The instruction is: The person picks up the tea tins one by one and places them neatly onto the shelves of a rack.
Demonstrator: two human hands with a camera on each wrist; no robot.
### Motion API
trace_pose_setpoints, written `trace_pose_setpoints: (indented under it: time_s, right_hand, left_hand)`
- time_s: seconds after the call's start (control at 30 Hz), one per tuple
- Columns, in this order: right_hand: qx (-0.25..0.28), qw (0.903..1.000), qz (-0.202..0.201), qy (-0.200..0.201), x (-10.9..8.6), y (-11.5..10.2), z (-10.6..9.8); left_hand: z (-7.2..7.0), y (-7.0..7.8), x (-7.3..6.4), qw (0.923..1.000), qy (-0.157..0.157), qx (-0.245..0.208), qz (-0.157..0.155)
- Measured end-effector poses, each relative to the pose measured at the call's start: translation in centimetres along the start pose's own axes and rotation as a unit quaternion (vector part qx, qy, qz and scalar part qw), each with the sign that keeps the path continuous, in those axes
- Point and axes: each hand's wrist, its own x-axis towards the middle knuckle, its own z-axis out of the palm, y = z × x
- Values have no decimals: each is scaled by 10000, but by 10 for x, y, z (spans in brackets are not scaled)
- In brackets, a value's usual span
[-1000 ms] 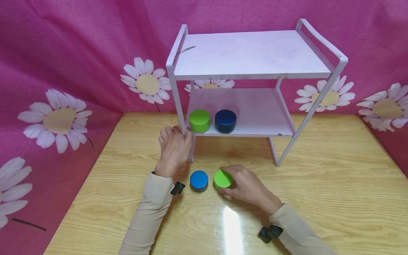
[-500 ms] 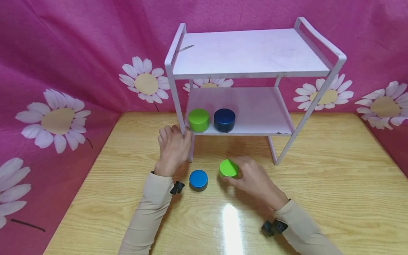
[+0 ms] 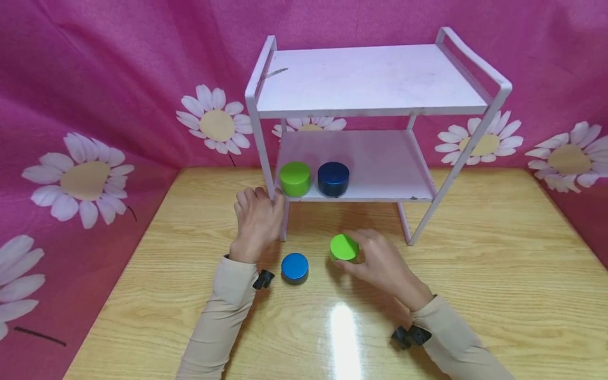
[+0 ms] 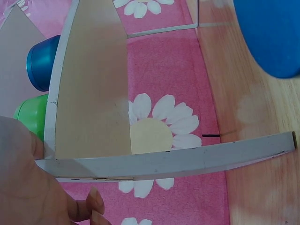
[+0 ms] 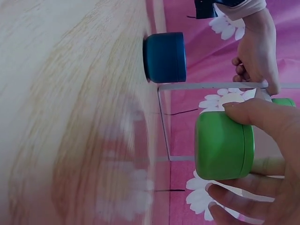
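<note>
My right hand [image 3: 385,264] pinches a round green lidded tin [image 3: 342,252] by its sides. In the right wrist view this green tin [image 5: 220,145] hangs above the tabletop, thumb on one side and fingers on the other. My left hand [image 3: 256,224] grips the left front post of a white two-tier shelf rack [image 3: 375,79], at the lower tier's corner. To the left of the lifted tin, a blue tin [image 3: 294,267] stands on the table. On the lower tier, another green tin [image 3: 295,179] and a dark blue tin [image 3: 333,179] stand side by side near the front edge.
The rack's slanted right leg [image 3: 448,179] comes down to the wooden table [image 3: 499,274] beyond my right hand. Behind and at both sides hangs a pink cloth [image 3: 142,63] printed with white daisies. A black device is strapped to each wrist.
My right hand has lifted the green tin off the table and moved it a little toward the rack and to the right. The left hand stays on the post.
</note>
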Motion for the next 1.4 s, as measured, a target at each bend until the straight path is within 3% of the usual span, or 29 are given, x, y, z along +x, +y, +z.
trace_pose_setpoints:
  time_s: [0.53, 0.73, 0.97, 1.4]
  right_hand:
    - [-66, 9998, -22, 211, 0, -3, -11]
    - [-200, 9992, -83, 336, 3, -3, -22]
    - [-429, 9956, -323, 771, 6, -5, -37]
    - [-344, 9937, -454, 961, 13, -7, -63]
  left_hand:
    - [0, -1, 0, 9999, -68, -49, -72]
    - [0, 0, 0, 10000, -65, -53, -48]
    - [0, 0, 0, 9999, -89, -57, -38]
    - [0, 0, 0, 10000, -63, -51, -14]
